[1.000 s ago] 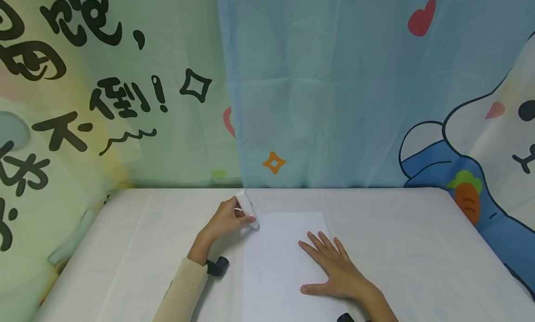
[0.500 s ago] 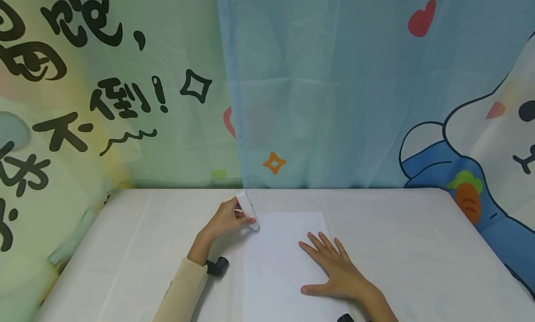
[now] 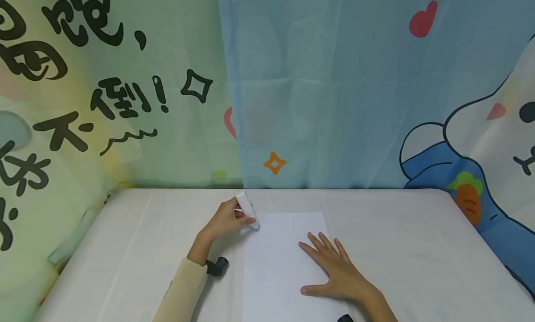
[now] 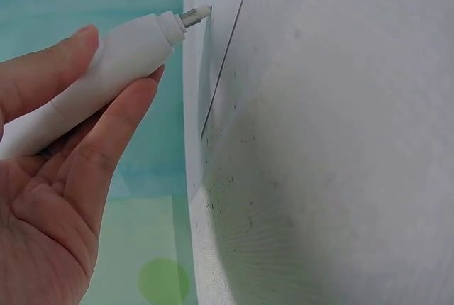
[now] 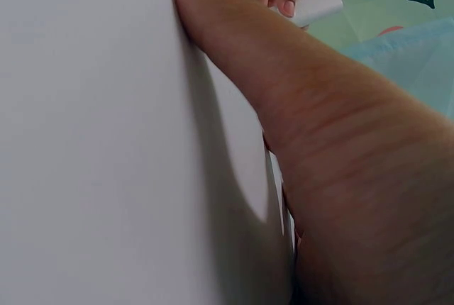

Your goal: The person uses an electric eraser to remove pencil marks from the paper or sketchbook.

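In the left hand [image 3: 225, 216] is a thick white electric eraser [image 3: 246, 209], pinched between thumb and fingers. It leans, with its lower end at the far left corner of a white sheet of paper [image 3: 276, 266]. The left wrist view shows the narrow metal-sleeved tip of the electric eraser [image 4: 195, 15] at the white surface; whether it touches is hard to tell. A thin dark line runs close by. The right hand [image 3: 334, 271] rests with spread fingers on the right part of the paper. Its thumb [image 5: 234, 21] lies along the sheet in the right wrist view.
A white-covered table [image 3: 418, 257] extends on both sides of the paper. Behind it hangs a printed curtain [image 3: 334, 104] with a heart, lettering and a cartoon animal. A black wrist camera [image 3: 218, 266] sits on the left wrist.
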The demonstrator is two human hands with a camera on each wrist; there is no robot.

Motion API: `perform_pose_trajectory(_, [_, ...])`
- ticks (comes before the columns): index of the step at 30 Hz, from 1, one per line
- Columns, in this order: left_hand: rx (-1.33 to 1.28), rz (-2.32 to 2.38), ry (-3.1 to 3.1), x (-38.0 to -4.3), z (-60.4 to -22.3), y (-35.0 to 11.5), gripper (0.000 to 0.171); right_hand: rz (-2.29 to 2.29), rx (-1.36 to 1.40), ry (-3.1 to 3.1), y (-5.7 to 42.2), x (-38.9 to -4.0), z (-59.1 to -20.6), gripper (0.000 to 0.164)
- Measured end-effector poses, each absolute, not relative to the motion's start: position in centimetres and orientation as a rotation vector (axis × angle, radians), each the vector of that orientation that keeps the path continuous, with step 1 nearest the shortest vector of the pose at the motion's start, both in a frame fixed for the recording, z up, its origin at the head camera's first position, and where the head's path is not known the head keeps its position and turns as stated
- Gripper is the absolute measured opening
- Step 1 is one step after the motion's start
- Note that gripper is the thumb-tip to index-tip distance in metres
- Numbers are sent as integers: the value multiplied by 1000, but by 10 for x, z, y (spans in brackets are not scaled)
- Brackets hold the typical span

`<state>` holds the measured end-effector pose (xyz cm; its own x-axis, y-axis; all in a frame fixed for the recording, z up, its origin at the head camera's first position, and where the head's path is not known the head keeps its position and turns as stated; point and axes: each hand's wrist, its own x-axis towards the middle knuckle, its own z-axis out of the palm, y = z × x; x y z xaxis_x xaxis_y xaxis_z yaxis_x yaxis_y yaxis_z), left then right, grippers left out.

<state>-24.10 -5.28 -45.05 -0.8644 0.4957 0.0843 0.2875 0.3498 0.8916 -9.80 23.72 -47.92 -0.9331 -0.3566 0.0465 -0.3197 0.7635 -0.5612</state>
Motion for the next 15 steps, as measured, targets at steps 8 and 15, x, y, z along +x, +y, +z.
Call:
perform_pose_trajectory(8, [697, 1528, 2410, -241, -451, -53, 33, -908, -555, 2886, 237, -97, -478, 95])
perform_pose_trajectory(15, [696, 1529, 2413, -241, -451, -52, 33, -916, -536, 2871, 236, -98, -477, 96])
